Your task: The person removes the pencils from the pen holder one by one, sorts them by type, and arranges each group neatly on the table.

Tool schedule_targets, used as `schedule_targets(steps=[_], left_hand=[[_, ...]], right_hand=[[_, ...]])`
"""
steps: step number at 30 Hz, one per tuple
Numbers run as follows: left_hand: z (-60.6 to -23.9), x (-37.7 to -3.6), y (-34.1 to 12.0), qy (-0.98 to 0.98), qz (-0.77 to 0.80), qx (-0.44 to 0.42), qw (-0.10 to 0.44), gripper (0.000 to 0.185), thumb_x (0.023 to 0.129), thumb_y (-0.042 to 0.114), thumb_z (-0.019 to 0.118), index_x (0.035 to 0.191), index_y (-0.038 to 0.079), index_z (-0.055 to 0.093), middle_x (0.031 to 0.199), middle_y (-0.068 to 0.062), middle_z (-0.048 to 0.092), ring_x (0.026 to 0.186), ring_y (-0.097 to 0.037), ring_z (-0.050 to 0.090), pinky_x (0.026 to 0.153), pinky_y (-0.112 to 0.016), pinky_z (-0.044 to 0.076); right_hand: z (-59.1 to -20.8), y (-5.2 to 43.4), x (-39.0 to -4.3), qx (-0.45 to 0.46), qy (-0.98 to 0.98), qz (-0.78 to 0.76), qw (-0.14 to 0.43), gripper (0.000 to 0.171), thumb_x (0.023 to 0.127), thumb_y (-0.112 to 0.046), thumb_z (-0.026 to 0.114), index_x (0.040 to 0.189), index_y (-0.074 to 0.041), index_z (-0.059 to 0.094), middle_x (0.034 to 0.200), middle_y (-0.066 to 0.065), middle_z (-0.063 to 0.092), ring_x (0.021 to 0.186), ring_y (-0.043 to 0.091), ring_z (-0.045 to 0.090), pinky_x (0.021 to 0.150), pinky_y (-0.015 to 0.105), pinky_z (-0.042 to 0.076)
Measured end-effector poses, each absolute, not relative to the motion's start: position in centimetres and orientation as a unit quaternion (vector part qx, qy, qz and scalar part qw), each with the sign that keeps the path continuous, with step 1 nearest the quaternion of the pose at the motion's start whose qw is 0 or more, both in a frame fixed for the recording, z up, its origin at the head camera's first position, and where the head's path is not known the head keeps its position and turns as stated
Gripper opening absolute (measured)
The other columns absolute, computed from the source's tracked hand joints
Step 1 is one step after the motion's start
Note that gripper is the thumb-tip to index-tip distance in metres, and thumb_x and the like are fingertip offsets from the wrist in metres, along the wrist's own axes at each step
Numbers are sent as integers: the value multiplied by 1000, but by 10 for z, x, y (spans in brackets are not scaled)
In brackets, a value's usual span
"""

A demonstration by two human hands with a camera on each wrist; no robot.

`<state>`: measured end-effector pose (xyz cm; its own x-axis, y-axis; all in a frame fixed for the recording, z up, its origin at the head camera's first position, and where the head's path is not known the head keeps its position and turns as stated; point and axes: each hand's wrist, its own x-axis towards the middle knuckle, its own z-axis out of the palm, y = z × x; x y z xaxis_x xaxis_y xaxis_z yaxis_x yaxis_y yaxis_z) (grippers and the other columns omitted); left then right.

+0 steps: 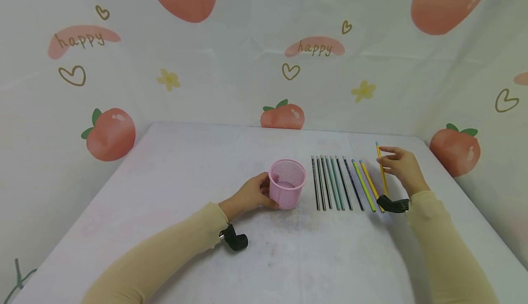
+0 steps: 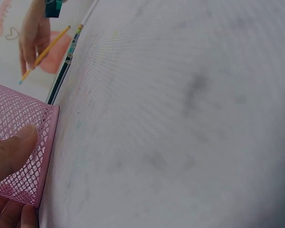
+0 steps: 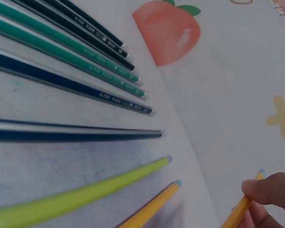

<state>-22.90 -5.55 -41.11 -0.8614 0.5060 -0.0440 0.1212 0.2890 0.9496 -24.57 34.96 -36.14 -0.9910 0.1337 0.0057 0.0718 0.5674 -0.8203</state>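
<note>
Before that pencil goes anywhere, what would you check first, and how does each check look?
1. Right hand has the yellow pencil pinched: ok.
2. Left hand grips the pink mesh cup: ok.
3. Cup upright, mouth open: ok.
4. Room inside the cup: ok, it looks empty from the head view.
5. Other pencils lie in a row on the table, apart from the cup: ok.
6. How firm the pinch is: cannot tell.
</note>
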Motion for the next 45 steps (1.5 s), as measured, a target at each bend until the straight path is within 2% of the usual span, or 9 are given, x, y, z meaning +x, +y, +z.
schedule_targets(steps=[10,16,21,29,37,45], left_hand=[[-412,-230,-55,780,568,200,170,73,65,-4,81,131,-2,48,131,-17,56,124,-31,53,109,-42,42],[-412,-229,-55,784,564,199,168,73,65,-3,81,131,-2,49,131,-17,57,125,-30,52,109,-42,42],[-414,-230,-56,781,567,200,171,73,66,-4,81,131,-2,48,132,-17,56,124,-30,53,108,-42,42],[-415,-231,-55,785,563,191,176,74,67,-3,82,132,1,48,132,-15,56,123,-28,54,107,-40,44],[-415,-230,-56,784,563,193,177,74,67,-4,82,133,0,47,132,-17,55,124,-30,53,108,-41,43],[-413,-230,-55,788,560,190,173,74,66,-4,82,132,1,49,132,-14,56,125,-28,53,108,-40,43]], right_hand=[[-370,357,-248,-94,-884,455,-46,57,94,-15,59,144,4,38,136,33,46,77,-9,56,70,11,53],[-378,358,-255,-117,-891,431,-78,56,93,-13,61,142,5,41,128,29,53,75,-2,58,67,13,53],[-383,356,-259,-128,-896,419,-80,55,91,-12,62,140,6,43,121,27,57,75,4,58,64,15,53],[-387,354,-263,-163,-903,387,-91,52,93,-12,59,140,6,43,130,32,50,83,18,57,63,17,52],[-389,355,-263,-161,-906,379,-93,55,90,-13,63,139,6,45,128,33,51,81,17,57,56,13,49],[-390,356,-262,-142,-912,375,-82,55,88,-12,66,135,9,47,121,31,56,74,11,56,59,16,52]])
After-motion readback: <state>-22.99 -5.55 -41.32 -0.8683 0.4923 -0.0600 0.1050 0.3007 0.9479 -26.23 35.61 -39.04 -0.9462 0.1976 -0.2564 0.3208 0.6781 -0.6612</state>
